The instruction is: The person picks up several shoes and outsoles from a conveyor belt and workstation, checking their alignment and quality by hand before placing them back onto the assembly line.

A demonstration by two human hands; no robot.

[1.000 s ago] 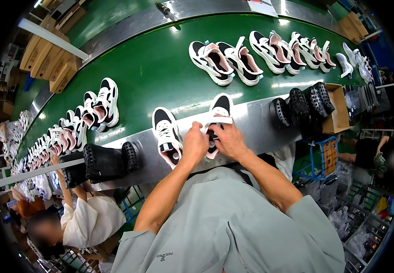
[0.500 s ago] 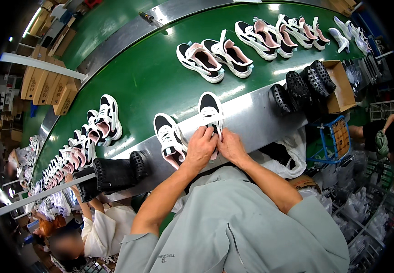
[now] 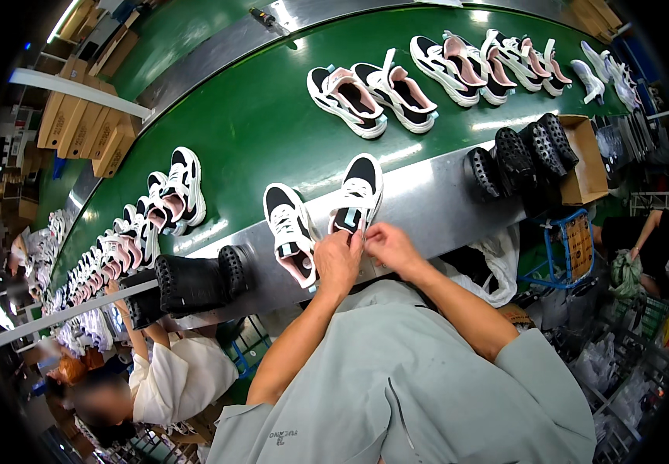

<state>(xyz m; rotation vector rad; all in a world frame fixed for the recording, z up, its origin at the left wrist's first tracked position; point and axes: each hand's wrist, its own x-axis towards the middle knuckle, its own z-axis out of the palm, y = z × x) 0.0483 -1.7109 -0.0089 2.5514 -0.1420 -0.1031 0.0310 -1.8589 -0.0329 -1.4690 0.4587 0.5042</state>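
- Where the view curves away at nine o'clock, a long row of white, black and pink sneakers (image 3: 166,203) crowds the green conveyor belt (image 3: 257,131), and a co-worker in a white shirt (image 3: 176,371) sits below it.
- Black shoe moulds (image 3: 195,280) lie on the metal counter (image 3: 435,197) just left of centre.
- A white-and-black sneaker (image 3: 291,232) lies on the counter's edge, just beside the left hand.
- At the centre, the left hand (image 3: 337,259) and right hand (image 3: 389,246) meet at the heel end of a second white-and-black sneaker (image 3: 359,193), which lies across the counter with its toe towards twelve o'clock.
- Both hands' grip is narrow, fingertips pinched on that sneaker's heel end; exactly what part they pinch is too small to tell.
- At one o'clock two pairs of pink-lined sneakers (image 3: 373,93) lie on the belt, more beyond them.
- At two o'clock further black moulds (image 3: 516,155) stand beside a cardboard box (image 3: 586,155).
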